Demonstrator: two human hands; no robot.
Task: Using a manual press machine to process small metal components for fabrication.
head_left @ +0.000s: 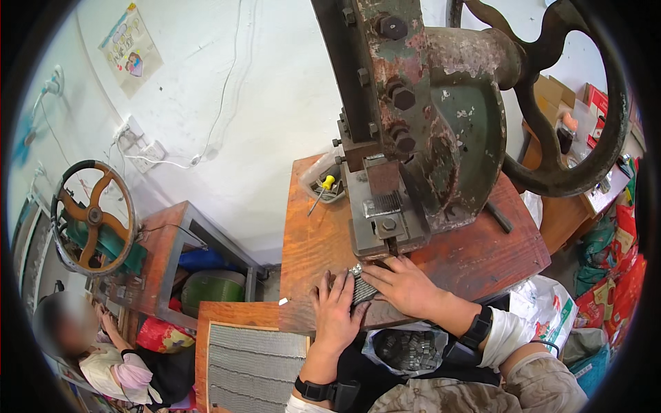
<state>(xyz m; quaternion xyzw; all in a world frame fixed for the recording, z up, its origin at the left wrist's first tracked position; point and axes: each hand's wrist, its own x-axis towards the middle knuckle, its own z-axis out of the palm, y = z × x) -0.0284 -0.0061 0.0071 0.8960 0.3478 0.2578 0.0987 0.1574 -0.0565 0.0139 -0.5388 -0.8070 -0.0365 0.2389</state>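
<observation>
Left grip [335, 316] and right grip [405, 285] touch one ridged grey bundle [363, 289].

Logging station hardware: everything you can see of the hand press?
The hand press stands upright on the wooden table, its top cropped by the picture. The heavy, metallic-looking frame has chipped dark green paint, reddish patches and large hex bolts. A dark handwheel sits at right; grey bolted tooling sits low in front. The right hand is close; contact unclear.
</observation>
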